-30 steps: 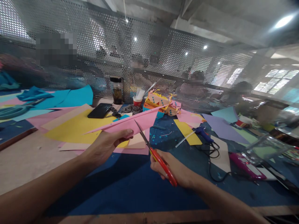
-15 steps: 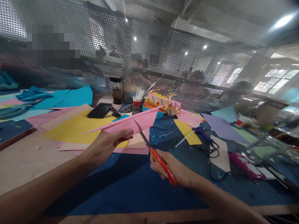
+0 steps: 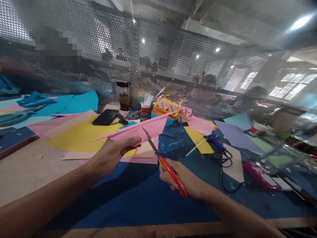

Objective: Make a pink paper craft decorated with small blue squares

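Perforated metal screen [image 3: 170, 46] stands behind the blue work surface [image 3: 138, 205]. Lidded clear jar [image 3: 123, 96] holds dark contents, partly filled; near it, a red-and-white cup [image 3: 145, 107] contains white strips [image 3: 148, 99]. Contents of the clear plastic container [image 3: 279, 158], far right, cannot be determined. Left hand [image 3: 119, 152] pinches folded pink paper [image 3: 152, 128], raised above the surface. Right hand [image 3: 182, 178] grips red-handled scissors [image 3: 172, 173], one blade across the paper.

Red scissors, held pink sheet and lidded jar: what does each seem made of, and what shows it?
Red scissors: greyish blades, apparently metal; smooth, brightly coloured handle, probably plastic. Pink sheet: paper or thin card, matt, thin-edged. Lidded jar: smooth glass or clear plastic, since it looks see-through.
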Tool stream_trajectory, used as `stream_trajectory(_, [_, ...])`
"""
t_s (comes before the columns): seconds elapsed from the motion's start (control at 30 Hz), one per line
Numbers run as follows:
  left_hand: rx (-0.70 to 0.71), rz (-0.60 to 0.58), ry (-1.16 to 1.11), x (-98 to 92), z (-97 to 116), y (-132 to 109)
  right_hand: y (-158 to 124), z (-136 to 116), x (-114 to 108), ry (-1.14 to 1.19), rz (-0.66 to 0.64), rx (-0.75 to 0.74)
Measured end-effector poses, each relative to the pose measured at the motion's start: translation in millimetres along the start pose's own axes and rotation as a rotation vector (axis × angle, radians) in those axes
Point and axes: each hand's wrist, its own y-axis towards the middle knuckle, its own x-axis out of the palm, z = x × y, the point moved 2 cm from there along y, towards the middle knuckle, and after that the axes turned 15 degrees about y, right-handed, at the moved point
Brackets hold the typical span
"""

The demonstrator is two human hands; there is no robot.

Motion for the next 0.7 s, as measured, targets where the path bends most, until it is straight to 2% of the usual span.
stream_trajectory(0.7, [0.013,0.013,0.008,1.5,1.8,-1.2,-1.2,-0.9,-1.4,0.011,-0.049,-0.03])
